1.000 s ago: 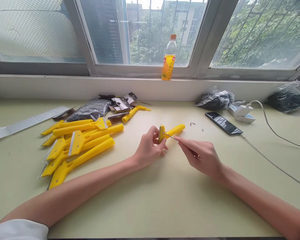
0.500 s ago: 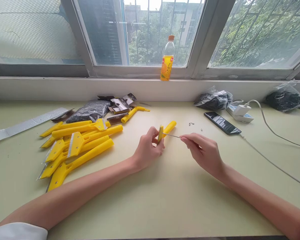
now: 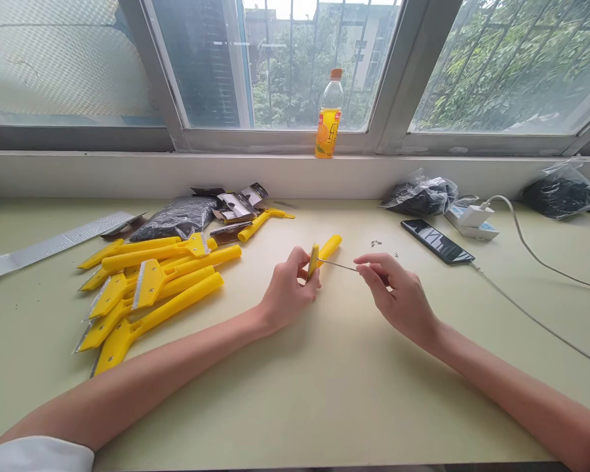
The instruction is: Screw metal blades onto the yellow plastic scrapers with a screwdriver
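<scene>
On my desk [image 3: 295, 393] lie yellow scrapers [image 3: 150, 282], a phone [image 3: 436, 242], tiny screws [image 3: 376, 243], dark-filled plastic bags [image 3: 420, 195] and a silvery strip [image 3: 54, 246].

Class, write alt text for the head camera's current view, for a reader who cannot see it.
The left hand grips a yellow scraper while the right hand holds a thin metal tool against its head. More yellow scrapers lie piled left; tiny metal pieces and a phone lie right.

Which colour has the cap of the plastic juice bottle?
The plastic bottle cap is orange, seen best in head view.
</scene>
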### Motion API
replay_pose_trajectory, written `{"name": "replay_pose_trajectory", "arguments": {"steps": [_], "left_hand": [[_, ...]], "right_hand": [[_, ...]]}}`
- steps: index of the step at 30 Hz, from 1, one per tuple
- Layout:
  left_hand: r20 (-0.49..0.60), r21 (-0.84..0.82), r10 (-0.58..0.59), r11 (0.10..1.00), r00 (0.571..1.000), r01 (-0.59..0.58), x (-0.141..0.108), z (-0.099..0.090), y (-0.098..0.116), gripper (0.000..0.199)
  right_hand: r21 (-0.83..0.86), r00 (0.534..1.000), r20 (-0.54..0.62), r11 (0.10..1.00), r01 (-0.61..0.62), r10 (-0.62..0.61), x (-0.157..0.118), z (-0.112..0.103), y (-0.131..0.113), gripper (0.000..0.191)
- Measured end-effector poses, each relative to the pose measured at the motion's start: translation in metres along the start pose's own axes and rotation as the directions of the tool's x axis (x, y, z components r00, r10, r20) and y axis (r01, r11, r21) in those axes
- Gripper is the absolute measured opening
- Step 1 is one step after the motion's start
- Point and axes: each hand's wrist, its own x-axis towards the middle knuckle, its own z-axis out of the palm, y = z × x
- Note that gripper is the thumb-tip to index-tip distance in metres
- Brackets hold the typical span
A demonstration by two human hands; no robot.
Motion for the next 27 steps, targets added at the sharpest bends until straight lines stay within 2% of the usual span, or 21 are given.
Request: {"name": "replay_pose_trajectory", "arguments": {"steps": [3,6,10,12,18,21,23,25,27], "left_hand": [[-0.015,-0.006,-0.009,1.0,1.0,0.009,0.001,0.0,0.0,0.03],[-0.015,0.0,-0.009,1.0,1.0,0.009,0.001,0.0,-0.001,0.031],[-0.005,0.028,0.006,1.0,1.0,-0.006,0.0,0.0,-0.001,0.029],[-0.002,0.039,0.012,0.999,1.0,-0.012,0.0,0.0,-0.001,0.028],[-0.024,0.019,0.003,1.0,1.0,-0.003,0.002,-0.002,-0.002,0.03],[-0.017,0.03,0.011,0.999,1.0,-0.01,0.002,-0.003,-0.002,0.03],[-0.011,0.032,0.011,0.999,1.0,-0.01,0.002,-0.003,-0.003,0.03],[-0.013,0.025,0.005,1.0,1.0,-0.004,0.002,-0.003,-0.003,0.031],[-0.019,0.015,-0.001,1.0,1.0,0.002,0.003,-0.003,-0.003,0.032]], "right_hand": [[0.08,0.991,0.103,0.992,-0.094,0.086,0.001,-0.002,0.0,0.017],[0.143,0.993,0.115,0.988,-0.052,0.036,0.004,-0.006,0.006,0.009],[0.048,0.998,0.001,0.996,0.069,-0.069,0.006,-0.011,0.011,0.008],[-0.028,0.995,-0.012,0.995,0.095,-0.095,0.004,-0.012,0.006,0.009],[-0.003,0.987,0.156,1.0,-0.025,0.026,0.0,-0.014,-0.011,0.013],[0.0,0.987,0.157,1.0,0.028,-0.027,-0.002,-0.013,-0.006,0.007],[-0.016,0.988,0.149,0.999,0.043,-0.04,-0.003,-0.01,-0.003,0.015],[-0.003,0.983,0.182,1.0,-0.031,0.031,-0.004,-0.008,-0.004,0.024],[0.045,0.957,0.25,0.985,-0.164,0.148,-0.004,-0.007,-0.008,0.026]]}}
